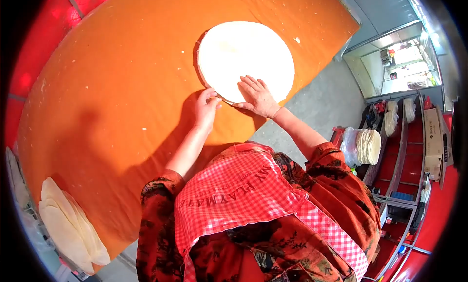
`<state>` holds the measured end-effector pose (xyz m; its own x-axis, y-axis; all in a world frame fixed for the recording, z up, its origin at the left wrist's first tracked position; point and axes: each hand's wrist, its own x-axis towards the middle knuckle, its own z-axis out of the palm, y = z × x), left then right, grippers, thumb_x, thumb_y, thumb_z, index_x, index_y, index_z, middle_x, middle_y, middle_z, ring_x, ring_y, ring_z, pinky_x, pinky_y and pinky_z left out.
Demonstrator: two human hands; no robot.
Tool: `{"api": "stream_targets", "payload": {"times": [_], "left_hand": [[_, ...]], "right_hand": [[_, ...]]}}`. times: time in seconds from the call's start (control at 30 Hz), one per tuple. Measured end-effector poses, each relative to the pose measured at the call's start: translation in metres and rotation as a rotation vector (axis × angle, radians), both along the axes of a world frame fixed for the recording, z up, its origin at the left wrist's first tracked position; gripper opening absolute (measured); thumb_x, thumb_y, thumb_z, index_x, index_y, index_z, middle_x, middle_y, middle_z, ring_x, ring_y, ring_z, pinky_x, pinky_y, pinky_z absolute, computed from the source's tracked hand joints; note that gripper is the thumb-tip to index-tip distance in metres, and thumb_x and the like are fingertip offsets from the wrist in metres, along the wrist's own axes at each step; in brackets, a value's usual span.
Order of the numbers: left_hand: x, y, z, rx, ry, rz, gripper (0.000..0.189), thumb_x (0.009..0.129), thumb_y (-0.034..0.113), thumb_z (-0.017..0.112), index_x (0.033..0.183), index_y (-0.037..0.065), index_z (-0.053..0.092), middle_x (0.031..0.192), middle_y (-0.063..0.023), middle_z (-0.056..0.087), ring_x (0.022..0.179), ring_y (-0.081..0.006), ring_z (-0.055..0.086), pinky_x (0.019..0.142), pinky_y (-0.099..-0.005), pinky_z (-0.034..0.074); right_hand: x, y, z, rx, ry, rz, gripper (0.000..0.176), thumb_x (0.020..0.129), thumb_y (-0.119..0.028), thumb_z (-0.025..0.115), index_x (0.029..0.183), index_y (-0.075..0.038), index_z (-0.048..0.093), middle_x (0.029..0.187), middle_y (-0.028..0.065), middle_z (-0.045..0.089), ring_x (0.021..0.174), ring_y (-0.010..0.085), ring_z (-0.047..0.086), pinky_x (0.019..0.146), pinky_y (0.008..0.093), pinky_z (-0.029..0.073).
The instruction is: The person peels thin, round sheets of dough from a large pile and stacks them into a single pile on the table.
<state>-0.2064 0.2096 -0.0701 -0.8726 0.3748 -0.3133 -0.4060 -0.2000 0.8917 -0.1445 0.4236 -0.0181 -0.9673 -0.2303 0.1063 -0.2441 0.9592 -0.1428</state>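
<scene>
A pale, round stack of thin flatbreads (243,52) lies on the orange cloth, its top washed out by bright light. My right hand (258,99) rests flat on the near right part of the top sheet, fingers stretched out and thumb towards the rim. At the near left rim, my left hand (206,108) has its fingers curled in a pinch at the flatbread's edge. How many layers sit between those fingertips is too small to tell.
The orange cloth (122,67) carries small pale crumbs. More folded flatbreads (70,223) lie at its lower left edge. On the right, a bagged flatbread stack (368,146) stands by shelves (402,155) and a cardboard box (433,140). Grey floor (317,96) shows beyond the table edge.
</scene>
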Motion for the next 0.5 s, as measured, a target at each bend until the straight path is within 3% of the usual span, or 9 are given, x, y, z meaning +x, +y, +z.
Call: {"api": "stream_targets", "payload": {"times": [0.23, 0.5], "left_hand": [[0.004, 0.0, 0.006, 0.14, -0.047, 0.021, 0.042, 0.089, 0.0, 0.052, 0.131, 0.003, 0.045, 0.116, -0.0106, 0.051, 0.101, -0.0196, 0.057, 0.083, -0.0312, 0.051], [0.004, 0.002, 0.01, 0.369, -0.259, 0.131, 0.048, 0.089, -0.001, 0.052, 0.135, -0.003, 0.036, 0.119, -0.0153, 0.05, 0.107, -0.0245, 0.055, 0.093, -0.0352, 0.049]], "right_hand": [[0.0, -0.004, 0.008, -0.003, -0.017, 0.017, 0.073, 0.08, -0.05, 0.064, 0.138, -0.009, 0.044, 0.148, 0.0116, 0.037, 0.138, 0.0302, 0.031, 0.11, 0.0504, 0.026], [0.0, 0.008, 0.003, -0.089, -0.033, 0.038, 0.066, 0.082, -0.039, 0.063, 0.138, -0.01, 0.044, 0.147, 0.0134, 0.037, 0.138, 0.031, 0.032, 0.11, 0.0511, 0.026]]}}
